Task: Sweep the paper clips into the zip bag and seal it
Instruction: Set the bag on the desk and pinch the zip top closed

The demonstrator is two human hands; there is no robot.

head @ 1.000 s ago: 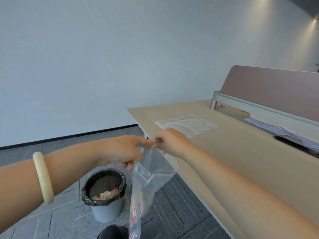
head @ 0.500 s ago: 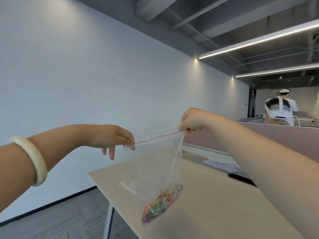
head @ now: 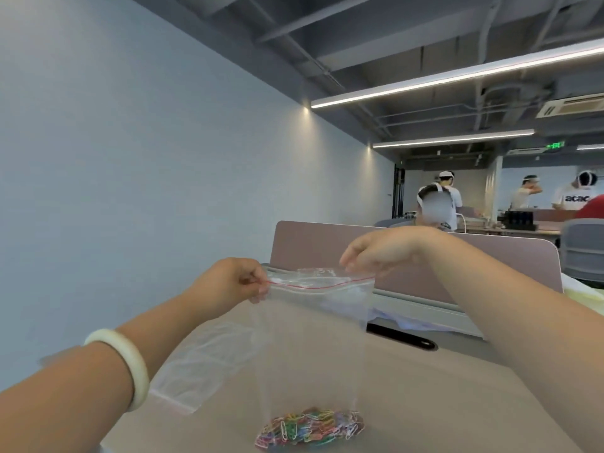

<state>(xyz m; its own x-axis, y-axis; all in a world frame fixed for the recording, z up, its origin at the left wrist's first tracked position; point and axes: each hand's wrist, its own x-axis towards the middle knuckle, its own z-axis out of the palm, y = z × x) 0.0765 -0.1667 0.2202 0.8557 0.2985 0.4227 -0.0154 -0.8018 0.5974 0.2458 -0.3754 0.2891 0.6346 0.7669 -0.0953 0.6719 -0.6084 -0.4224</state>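
Zip bag (head: 313, 338) hangs mid-frame over the table (head: 425, 403), paper clips (head: 310, 428) heaped in its bottom. Left hand (head: 233, 282) at the upper left corner, right hand (head: 379, 253) at the upper right. Another bag (head: 199, 364) lies flat, lower left; divider panel (head: 490, 266) behind.

Bright ceiling strip lights (head: 457, 75), wide-angle distortion

Look to the far right and you can read "acac" in dark letters on the white T-shirt (head: 574, 198) of a person standing in the background; up near the ceiling you see a green lit sign (head: 555, 145), but its characters are too small to make out; nothing else before you carries legible writing.
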